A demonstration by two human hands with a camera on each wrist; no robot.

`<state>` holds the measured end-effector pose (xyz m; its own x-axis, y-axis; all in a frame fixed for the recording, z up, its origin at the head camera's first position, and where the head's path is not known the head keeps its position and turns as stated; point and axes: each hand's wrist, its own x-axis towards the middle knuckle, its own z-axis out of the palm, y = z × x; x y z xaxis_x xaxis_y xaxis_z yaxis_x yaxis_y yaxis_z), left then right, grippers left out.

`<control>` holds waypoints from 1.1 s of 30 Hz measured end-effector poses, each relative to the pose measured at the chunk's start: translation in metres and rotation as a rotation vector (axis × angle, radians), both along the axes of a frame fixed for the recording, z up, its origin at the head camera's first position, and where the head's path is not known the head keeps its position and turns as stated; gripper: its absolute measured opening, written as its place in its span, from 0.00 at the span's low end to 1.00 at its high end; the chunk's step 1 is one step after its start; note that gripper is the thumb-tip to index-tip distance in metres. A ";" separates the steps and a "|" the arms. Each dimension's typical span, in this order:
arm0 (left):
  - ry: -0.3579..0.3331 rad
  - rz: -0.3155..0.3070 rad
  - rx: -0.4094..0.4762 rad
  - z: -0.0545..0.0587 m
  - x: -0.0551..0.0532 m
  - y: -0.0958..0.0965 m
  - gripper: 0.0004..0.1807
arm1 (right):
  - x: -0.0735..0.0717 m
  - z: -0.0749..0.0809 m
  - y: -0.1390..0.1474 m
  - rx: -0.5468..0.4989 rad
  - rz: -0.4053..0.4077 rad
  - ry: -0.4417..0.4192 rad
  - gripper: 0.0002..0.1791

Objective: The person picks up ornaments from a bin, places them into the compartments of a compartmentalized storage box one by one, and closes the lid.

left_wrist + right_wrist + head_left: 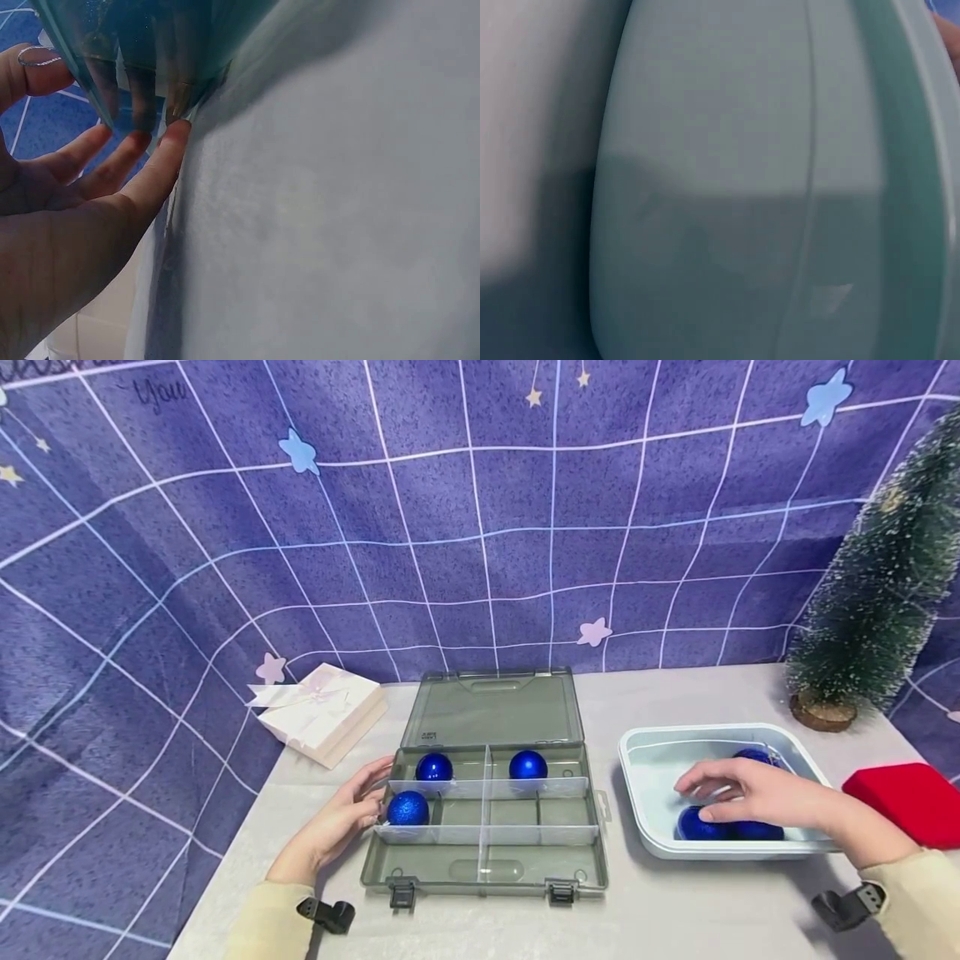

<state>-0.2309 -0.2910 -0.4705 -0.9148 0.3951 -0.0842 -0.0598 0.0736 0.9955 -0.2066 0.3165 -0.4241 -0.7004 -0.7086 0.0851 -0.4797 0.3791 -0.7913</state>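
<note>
My left hand (341, 818) rests against the left side of a grey translucent compartment box (540, 860), whose lid is folded back. In the left wrist view its fingertips (177, 135) touch the box's wall. Blue Christmas baubles lie in the box: a shiny one (433, 767) back left, another (528, 765) back right, and a glittery one (407, 809) in the middle row at left. My right hand (757, 793) reaches into a white plastic tub (645, 768), fingers loosely bent, thumb over a blue bauble (696, 823). Other baubles (759, 832) beside it are partly hidden by the hand.
A white gift box with a ribbon (322, 714) stands behind the compartment box at left. At right are a small artificial Christmas tree (873, 585) and a red object (907, 802) beside the tub. A blue grid-patterned cloth (495, 560) hangs behind the table.
</note>
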 end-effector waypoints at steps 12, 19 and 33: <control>-0.007 -0.006 0.000 0.000 0.000 0.000 0.47 | -0.004 -0.010 0.012 0.049 0.134 0.003 0.20; -0.008 0.000 -0.003 0.000 0.000 0.000 0.47 | -0.007 -0.008 0.011 0.055 0.096 0.012 0.19; -0.005 0.000 -0.022 0.001 0.001 0.000 0.47 | -0.004 -0.001 0.002 0.000 -0.120 0.196 0.25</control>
<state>-0.2303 -0.2911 -0.4690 -0.9144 0.3929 -0.0979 -0.0652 0.0956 0.9933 -0.2109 0.3180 -0.4249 -0.7497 -0.6213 0.2279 -0.5758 0.4426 -0.6874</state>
